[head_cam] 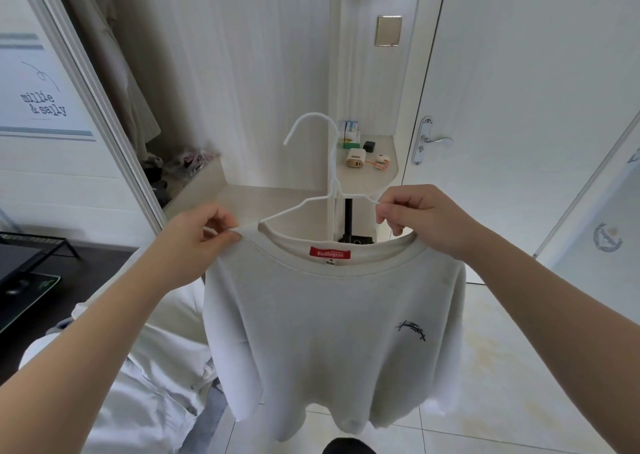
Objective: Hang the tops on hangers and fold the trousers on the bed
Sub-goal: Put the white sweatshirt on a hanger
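Left hand (204, 242): thumb and forefinger pinch the left rim of the collar of a cream sweatshirt (332, 332). The remaining fingers are curled, and the forearm rises from lower left.

Right hand (419, 216): curled fingertips pinch the right arm of a white wire hanger (333, 176) just above the collar. The forearm rises from lower right.

Hanger: upright, hook uppermost. The left arm's end is tucked inside the neck opening.

Sweatshirt: held in the air between both hands, body hanging down. A red label (329, 253) shows inside the neck.

Surroundings: pale garments (138, 384) heaped at lower left.
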Demonstrator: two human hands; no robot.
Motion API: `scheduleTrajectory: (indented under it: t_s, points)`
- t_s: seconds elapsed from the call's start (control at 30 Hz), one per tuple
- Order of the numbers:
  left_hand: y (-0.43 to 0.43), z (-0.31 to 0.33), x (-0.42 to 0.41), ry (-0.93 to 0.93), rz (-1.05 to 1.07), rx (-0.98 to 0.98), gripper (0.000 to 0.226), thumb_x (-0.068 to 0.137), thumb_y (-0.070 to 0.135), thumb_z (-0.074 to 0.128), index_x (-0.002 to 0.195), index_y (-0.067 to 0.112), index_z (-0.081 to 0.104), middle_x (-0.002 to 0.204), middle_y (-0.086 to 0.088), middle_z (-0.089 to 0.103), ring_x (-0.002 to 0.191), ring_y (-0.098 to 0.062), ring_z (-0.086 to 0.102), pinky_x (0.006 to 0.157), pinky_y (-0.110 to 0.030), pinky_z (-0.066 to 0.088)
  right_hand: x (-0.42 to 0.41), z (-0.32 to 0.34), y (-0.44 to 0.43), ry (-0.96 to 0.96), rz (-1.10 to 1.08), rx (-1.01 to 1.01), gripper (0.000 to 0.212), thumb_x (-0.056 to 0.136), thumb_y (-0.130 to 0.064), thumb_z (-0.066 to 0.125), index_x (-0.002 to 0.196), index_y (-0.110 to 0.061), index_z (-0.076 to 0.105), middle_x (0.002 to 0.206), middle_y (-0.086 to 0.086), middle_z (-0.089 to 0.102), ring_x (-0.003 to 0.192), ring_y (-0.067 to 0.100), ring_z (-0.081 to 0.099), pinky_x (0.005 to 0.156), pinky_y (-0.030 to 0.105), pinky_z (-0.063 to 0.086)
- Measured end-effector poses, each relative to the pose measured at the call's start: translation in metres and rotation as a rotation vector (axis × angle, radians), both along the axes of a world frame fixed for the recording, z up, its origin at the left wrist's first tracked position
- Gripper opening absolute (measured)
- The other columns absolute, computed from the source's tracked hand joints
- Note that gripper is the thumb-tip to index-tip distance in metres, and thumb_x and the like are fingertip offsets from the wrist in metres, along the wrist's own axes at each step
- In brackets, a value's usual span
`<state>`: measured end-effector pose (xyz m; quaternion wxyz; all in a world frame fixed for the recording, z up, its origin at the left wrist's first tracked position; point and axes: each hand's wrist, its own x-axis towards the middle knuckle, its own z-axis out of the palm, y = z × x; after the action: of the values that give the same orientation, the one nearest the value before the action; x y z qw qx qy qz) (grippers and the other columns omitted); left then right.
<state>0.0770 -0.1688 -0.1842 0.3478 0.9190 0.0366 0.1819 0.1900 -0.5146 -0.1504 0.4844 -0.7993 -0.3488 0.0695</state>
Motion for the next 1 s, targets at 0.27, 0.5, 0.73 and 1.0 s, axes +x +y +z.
scheduleTrajectory:
  t_s: [0.27, 0.5, 0.73, 1.0]
  points:
    - [-0.01, -0.009, 0.01, -0.161, 0.01, 0.006, 0.013, 0.1, 0.014, 0.059, 0.094, 0.023, 0.067, 0.083, 0.009, 0.066, 0.078, -0.001, 0.058, 0.064, -0.009, 0.039, 0.008, 0.005, -0.004, 0.049, 0.014, -0.081, 0.013, 0.097, -0.018, 0.064, 0.095, -0.016, 0.076, 0.081, 0.0, 0.071, 0.08, 0.009, 0.062, 0.076, 0.018, 0.047]
    - [0.011, 0.007, 0.021, -0.241, 0.12, 0.002, 0.014, 0.101, 0.018, 0.059, 0.092, 0.028, 0.063, 0.088, 0.005, 0.066, 0.082, 0.004, 0.057, 0.066, -0.007, 0.038, 0.029, -0.024, -0.054, 0.14, -0.156, -0.132, 0.015, 0.098, -0.012, 0.063, 0.094, -0.015, 0.077, 0.091, 0.003, 0.075, 0.087, 0.016, 0.068, 0.094, 0.05, 0.055]
    - [0.008, 0.032, 0.04, -0.29, 0.076, 0.033, 0.009, 0.101, 0.015, 0.057, 0.095, 0.014, 0.063, 0.09, -0.008, 0.065, 0.08, -0.014, 0.055, 0.066, -0.007, 0.037, 0.032, -0.007, -0.039, 0.165, -0.035, -0.092, 0.013, 0.098, -0.012, 0.063, 0.098, -0.014, 0.076, 0.092, 0.001, 0.076, 0.087, 0.012, 0.069, 0.083, 0.031, 0.056]
    - [0.016, 0.058, 0.058, -0.392, 0.051, 0.042, 0.027, 0.101, 0.013, 0.058, 0.087, 0.037, 0.059, 0.09, 0.024, 0.063, 0.084, 0.005, 0.056, 0.074, -0.01, 0.04, 0.049, 0.022, -0.039, 0.55, 0.202, -0.015, 0.012, 0.082, -0.017, 0.08, 0.091, -0.012, 0.074, 0.084, 0.001, 0.07, 0.078, 0.017, 0.065, 0.071, 0.025, 0.054]
